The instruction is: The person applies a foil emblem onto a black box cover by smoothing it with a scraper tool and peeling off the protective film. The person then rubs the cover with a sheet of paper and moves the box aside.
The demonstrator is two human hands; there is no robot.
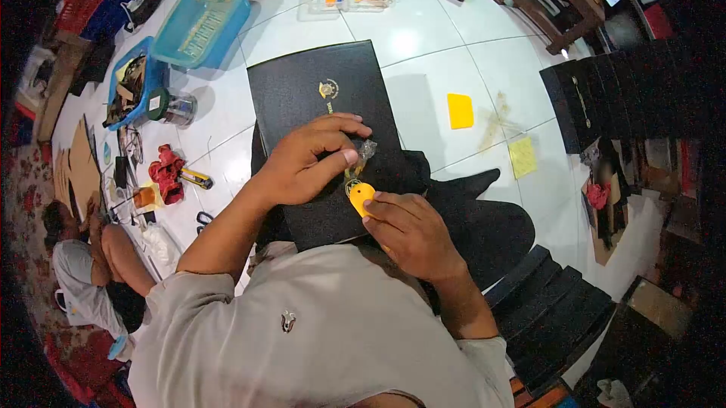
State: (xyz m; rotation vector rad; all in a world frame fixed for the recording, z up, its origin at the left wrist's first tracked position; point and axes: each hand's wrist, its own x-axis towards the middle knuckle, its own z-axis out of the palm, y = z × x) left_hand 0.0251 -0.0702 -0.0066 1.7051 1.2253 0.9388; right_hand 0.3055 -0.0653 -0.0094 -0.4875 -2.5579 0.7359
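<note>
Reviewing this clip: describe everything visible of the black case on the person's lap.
The black case is large, flat and rectangular, with a dark, leather-like surface. A gold emblem and partly hidden gold lettering mark its cover. It lies slightly askew on the lap, its near end against the shirt. The left hand lies over its middle, beside crumpled clear film. The right hand holds a yellow tool over it; whether that touches is unclear.

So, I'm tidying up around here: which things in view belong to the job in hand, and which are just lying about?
In use, it seems:
black gold-stamped cover
yellow tool, in the right hand
clear plastic, by the left hand

Probably just lying about:
cutter
red bundle
lidded jar
</note>
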